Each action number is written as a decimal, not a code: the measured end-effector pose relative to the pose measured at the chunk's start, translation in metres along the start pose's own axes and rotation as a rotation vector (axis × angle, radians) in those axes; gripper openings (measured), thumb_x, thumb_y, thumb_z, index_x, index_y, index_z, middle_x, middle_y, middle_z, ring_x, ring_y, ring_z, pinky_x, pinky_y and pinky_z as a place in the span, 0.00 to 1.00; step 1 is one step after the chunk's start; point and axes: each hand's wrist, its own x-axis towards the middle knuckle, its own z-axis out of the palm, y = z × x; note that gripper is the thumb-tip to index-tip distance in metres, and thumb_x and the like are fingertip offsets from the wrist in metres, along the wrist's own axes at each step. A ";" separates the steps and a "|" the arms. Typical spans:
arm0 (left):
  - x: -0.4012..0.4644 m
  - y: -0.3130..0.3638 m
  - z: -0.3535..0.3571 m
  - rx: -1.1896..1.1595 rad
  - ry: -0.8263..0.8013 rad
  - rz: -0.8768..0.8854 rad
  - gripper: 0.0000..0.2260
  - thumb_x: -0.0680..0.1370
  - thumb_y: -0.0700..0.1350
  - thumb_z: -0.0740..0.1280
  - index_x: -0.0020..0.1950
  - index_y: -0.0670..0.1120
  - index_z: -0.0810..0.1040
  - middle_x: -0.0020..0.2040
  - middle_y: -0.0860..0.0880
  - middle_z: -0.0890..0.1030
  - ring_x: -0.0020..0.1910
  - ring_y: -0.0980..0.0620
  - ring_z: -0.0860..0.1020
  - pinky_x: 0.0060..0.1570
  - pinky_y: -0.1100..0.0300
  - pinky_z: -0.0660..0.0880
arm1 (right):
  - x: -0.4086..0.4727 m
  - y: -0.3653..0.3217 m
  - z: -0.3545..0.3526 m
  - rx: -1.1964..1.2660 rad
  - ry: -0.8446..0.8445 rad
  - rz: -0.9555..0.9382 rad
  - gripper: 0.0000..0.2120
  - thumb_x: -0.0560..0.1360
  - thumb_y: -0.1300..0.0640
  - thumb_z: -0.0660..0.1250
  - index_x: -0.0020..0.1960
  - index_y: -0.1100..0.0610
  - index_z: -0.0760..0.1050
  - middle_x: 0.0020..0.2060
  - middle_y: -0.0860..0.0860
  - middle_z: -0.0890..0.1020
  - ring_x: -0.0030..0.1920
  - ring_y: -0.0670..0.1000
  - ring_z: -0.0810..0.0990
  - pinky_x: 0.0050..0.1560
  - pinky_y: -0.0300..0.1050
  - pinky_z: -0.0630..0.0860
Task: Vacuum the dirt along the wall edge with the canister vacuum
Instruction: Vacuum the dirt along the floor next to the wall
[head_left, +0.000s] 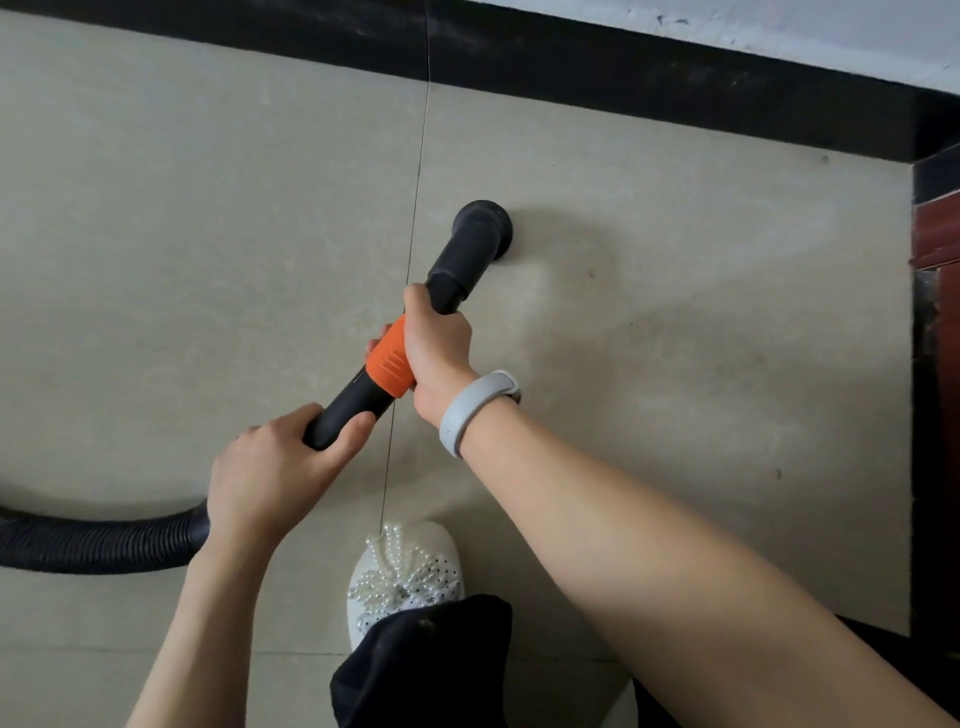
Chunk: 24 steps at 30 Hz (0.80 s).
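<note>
Black nozzle (483, 228) well short of baseboard (675, 83)

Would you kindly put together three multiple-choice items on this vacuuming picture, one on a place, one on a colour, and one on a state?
1. Where is the vacuum nozzle?
A. On the floor tile, short of the black baseboard
B. Pressed against the baseboard
C. Resting on the shoe

2. What colour is the collar on the vacuum wand?
A. Blue
B. Orange
C. Green

3. How is the wand held?
A. Left hand only
B. Right hand only
C. Both hands grip it

Answers:
1. A: bare floor tile shows between the nozzle and the baseboard.
2. B: the collar beside the right hand is orange.
3. C: the left hand grips the wand's rear end near the hose, and the right hand grips it further forward.
</note>
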 end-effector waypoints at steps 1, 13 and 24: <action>-0.002 -0.005 -0.001 -0.018 0.003 -0.010 0.29 0.62 0.73 0.50 0.30 0.46 0.68 0.24 0.49 0.74 0.29 0.47 0.74 0.29 0.57 0.66 | -0.002 0.003 0.004 -0.006 -0.006 0.000 0.07 0.75 0.56 0.61 0.46 0.60 0.66 0.29 0.54 0.73 0.26 0.52 0.72 0.30 0.43 0.74; -0.017 -0.032 -0.001 -0.076 -0.085 0.028 0.26 0.61 0.71 0.52 0.28 0.48 0.67 0.21 0.50 0.69 0.25 0.49 0.70 0.26 0.58 0.63 | -0.012 0.035 0.005 0.024 0.032 0.006 0.06 0.76 0.57 0.60 0.46 0.59 0.66 0.29 0.54 0.72 0.27 0.52 0.72 0.29 0.42 0.74; 0.044 0.008 -0.010 -0.096 -0.008 -0.008 0.31 0.62 0.73 0.51 0.32 0.46 0.72 0.28 0.47 0.78 0.32 0.45 0.77 0.34 0.54 0.73 | 0.030 -0.027 0.030 -0.013 0.010 -0.028 0.10 0.76 0.54 0.60 0.41 0.60 0.67 0.27 0.53 0.73 0.22 0.50 0.72 0.31 0.42 0.75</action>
